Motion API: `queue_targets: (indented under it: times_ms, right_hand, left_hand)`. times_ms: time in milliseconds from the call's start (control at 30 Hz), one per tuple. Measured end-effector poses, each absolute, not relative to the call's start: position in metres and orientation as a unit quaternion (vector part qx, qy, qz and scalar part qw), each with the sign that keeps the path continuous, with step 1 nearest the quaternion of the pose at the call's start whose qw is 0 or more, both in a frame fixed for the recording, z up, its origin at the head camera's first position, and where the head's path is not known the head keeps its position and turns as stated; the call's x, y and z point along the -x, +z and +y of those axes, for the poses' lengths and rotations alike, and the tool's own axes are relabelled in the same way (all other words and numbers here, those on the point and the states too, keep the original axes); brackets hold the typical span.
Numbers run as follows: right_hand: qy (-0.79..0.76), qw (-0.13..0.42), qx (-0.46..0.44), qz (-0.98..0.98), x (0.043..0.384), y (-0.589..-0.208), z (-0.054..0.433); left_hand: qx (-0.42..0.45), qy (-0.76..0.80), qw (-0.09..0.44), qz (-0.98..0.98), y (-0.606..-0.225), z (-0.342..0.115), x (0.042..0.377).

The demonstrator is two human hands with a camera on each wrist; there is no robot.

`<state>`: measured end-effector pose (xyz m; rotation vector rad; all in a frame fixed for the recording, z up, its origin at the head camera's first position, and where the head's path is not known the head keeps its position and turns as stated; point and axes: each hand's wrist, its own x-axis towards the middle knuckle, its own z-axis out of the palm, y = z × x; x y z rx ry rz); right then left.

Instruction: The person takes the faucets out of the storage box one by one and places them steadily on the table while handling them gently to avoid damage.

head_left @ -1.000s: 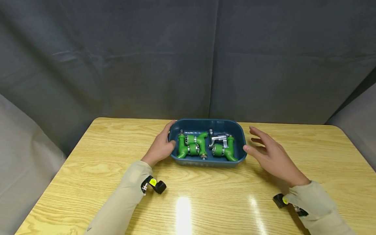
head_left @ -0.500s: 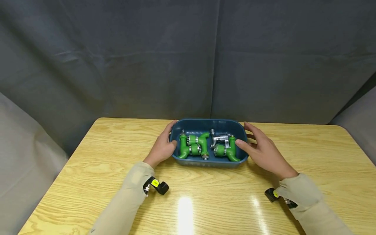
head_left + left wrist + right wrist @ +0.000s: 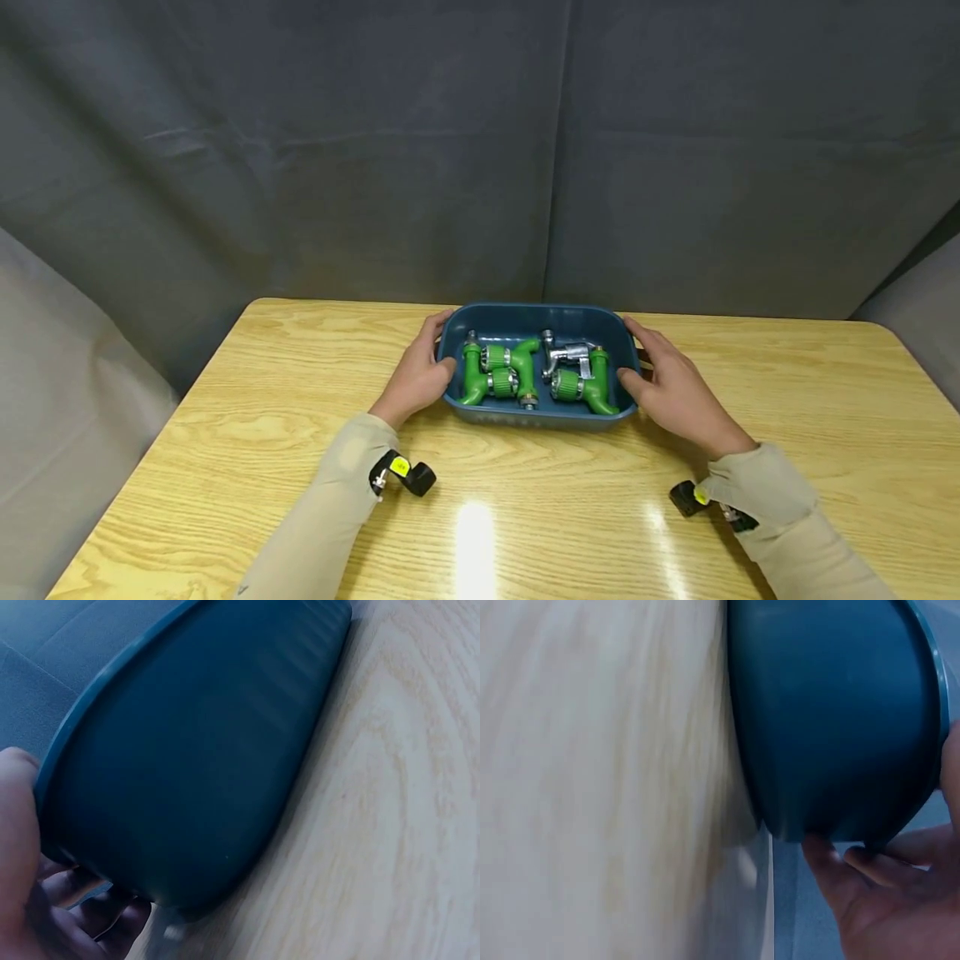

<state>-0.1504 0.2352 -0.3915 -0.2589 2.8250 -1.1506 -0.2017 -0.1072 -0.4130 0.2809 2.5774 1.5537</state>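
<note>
A dark blue plastic bin (image 3: 536,419) sits near the back of the table in the head view. My left hand (image 3: 415,377) grips its left end, thumb over the rim and fingers round the outside. At the opposite end my right hand (image 3: 678,396) holds the bin the same way. Inside lie two green taps (image 3: 474,375) on the left, a third green tap (image 3: 599,385) on the right, and a chrome tap (image 3: 568,353) beside it. Both wrist views show the bin's outer wall (image 3: 180,765) and fingertips against its end; the taps are hidden there.
The wooden table (image 3: 562,517) extends in front of the bin and to both sides. A dark grey curtain (image 3: 405,167) hangs just behind the table's back edge. Pale cloth (image 3: 67,400) hangs at the left.
My right hand has moved left from beside the bin and taken hold of its right end. The left hand has kept its grip. Everything has shifted slightly right in the head view.
</note>
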Motion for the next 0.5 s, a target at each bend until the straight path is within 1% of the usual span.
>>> queue_targets:
  times_ms: [300,500]
  right_hand:
    - [-0.361,0.034,0.098,0.927,0.1479,-0.3876,0.2329]
    - [-0.352,0.045,0.105,0.929,0.1468,-0.3853,0.2329]
  left_hand:
    - [-0.092,0.509,0.06,0.854,-0.4093,-0.1095,0.2006]
    - [-0.099,0.497,0.06,0.86,-0.4091,-0.1103,0.2004]
